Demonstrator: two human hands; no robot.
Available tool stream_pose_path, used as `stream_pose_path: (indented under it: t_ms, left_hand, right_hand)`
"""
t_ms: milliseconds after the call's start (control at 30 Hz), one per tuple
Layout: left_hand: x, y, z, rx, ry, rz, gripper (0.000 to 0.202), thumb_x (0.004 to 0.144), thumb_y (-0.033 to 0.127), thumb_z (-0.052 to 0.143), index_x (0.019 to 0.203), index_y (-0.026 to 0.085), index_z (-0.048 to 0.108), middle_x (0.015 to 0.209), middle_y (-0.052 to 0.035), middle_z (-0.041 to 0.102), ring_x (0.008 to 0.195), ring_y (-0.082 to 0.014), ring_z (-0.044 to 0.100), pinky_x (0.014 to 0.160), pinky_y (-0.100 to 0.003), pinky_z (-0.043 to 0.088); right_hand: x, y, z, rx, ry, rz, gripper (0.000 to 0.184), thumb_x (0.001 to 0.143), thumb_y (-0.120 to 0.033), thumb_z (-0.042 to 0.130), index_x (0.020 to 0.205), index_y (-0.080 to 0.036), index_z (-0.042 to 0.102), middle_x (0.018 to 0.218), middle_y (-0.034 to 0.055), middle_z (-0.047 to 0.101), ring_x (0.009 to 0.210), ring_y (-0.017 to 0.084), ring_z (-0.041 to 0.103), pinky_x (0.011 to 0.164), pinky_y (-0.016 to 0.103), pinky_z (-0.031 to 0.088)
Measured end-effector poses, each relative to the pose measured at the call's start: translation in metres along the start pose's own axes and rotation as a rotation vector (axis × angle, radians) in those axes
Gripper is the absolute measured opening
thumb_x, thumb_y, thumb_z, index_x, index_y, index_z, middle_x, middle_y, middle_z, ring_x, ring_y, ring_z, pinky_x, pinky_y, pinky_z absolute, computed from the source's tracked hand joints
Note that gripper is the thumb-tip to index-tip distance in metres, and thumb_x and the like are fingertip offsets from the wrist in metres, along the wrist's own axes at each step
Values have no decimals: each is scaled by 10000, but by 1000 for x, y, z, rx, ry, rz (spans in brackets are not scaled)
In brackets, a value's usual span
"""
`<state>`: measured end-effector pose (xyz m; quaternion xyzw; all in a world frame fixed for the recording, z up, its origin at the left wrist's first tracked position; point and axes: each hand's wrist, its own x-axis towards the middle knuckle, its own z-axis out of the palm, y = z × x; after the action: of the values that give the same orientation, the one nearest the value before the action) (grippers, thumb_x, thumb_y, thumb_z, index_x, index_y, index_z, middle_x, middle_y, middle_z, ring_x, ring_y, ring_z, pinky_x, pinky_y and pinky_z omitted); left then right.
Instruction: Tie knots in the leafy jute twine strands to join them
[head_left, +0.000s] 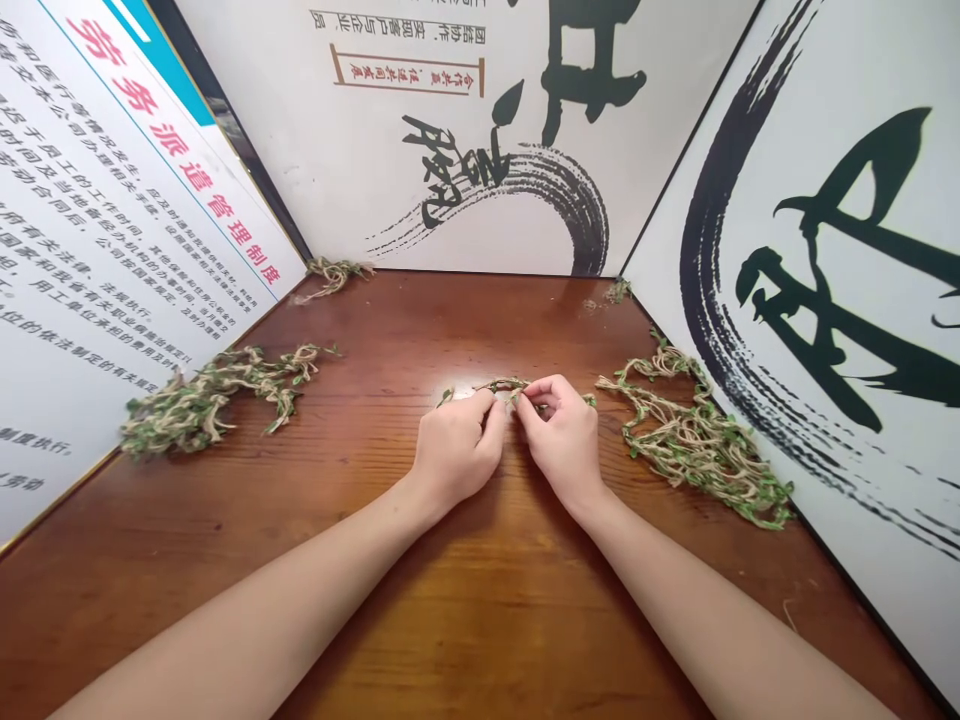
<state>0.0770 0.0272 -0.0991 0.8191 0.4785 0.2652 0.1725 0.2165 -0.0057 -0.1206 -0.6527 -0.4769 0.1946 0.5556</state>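
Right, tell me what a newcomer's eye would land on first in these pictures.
Bold black ink calligraphy on the white panel at the right draws the eye first, opposite a printed notice with a red heading on the left. On the wooden table between them lie tangled heaps of leafy jute twine, one left and one right. At the centre, the left hand and right hand pinch a short leafy strand.

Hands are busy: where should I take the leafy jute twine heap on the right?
Pinch the left-end strand of the leafy jute twine heap from the near side with the right hand: the heap lies flat and tangled; that end sticks out closest.
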Motion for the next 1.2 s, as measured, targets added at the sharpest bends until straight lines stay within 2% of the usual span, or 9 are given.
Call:
stream_pose_path:
  t_ms: [167,333,567,767,900,967,1067,1133,1200]
  left_hand:
    - [0,-2,5,-141,60,72,214,985,296,519,952,206,711,844,-30,761,702,-169,660,678,-293,459]
    - [1,-7,10,-224,106,85,191,963,251,574,1058,244,740,1034,-33,800,869,-196,742,789,-325,544]
    - [1,-9,11,-232,93,-24,91,916,255,662,991,217,697,875,-14,795,701,-177,714,688,-312,526]
    - [3,-11,11,-214,126,155,119,927,172,617,934,217,727,922,-26,788,801,-176,715,771,-316,523]
    - [4,-10,10,-176,133,226,158,942,138,572,929,218,707,905,-20,778,797,-171,706,833,-345,506]
    - [4,-9,10,-201,130,204,142,944,136,568,963,220,681,914,-15,774,805,-168,706,839,-343,506]
    - [4,-7,10,-279,161,89,119,922,167,616,1031,217,612,908,-9,759,772,-156,697,775,-312,514]
    - [4,-6,9,-279,166,35,84,908,205,651,968,213,593,851,2,740,705,-146,667,729,-301,505]
    - [4,-5,8,-231,146,45,81,894,221,670,860,207,597,791,11,718,662,-140,636,729,-311,491]
  right_hand:
    - [-1,-1,-1,-8,-65,-18,106,854,-304,654,856,-205,690,849,49,775,771,215,717,784,349,547]
    - [-1,-1,0,-16,-102,-45,123,868,-276,624,885,-208,725,847,43,787,716,202,706,744,335,550]
    - [0,0,0,-8,-144,-21,172,853,-270,594,913,-208,742,868,44,789,706,203,692,726,336,532]
    - [1,-1,-2,103,-170,31,200,862,-353,602,864,-202,733,844,40,772,726,199,679,728,325,522]
    - [3,1,-2,124,-166,44,226,848,-397,638,887,-194,727,830,45,761,649,184,643,662,317,509]
    - [4,3,-1,130,-151,56,245,837,-419,651,889,-189,718,821,47,747,627,181,625,636,316,499]
    - [5,5,0,139,-133,60,238,840,-421,647,875,-192,698,816,44,730,631,175,606,637,313,490]
    - [5,4,0,140,-116,58,221,853,-407,630,878,-195,685,821,40,726,652,174,605,654,312,488]
    - [5,4,0,142,-96,54,210,866,-394,612,891,-195,672,845,44,728,702,184,624,688,317,494]
